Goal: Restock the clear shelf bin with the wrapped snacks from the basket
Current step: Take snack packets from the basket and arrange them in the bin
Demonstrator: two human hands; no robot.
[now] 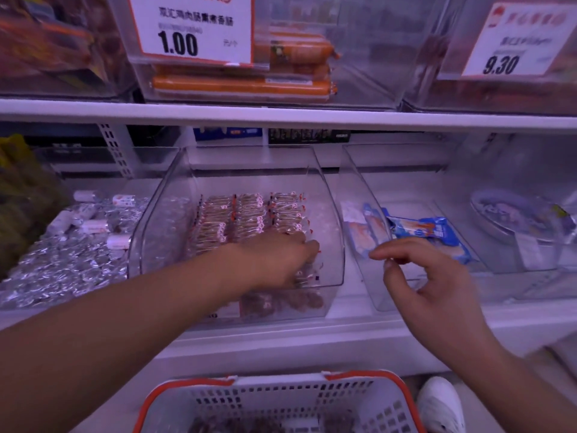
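Note:
The clear shelf bin sits in the middle of the lower shelf, with rows of wrapped snacks in clear red-and-white wrappers lined up inside. My left hand reaches over the bin's front wall, its fingers curled down around a few wrapped snacks at the front right. My right hand hovers in front of the neighbouring bin with loosely curled fingers and holds nothing. The white basket with an orange rim stands below, and more brown snacks lie at its bottom.
To the right, a second clear bin holds blue packets. Silver-wrapped items fill the shelf on the left. The upper shelf carries bins of orange sausages and price signs. A white shoe is beside the basket.

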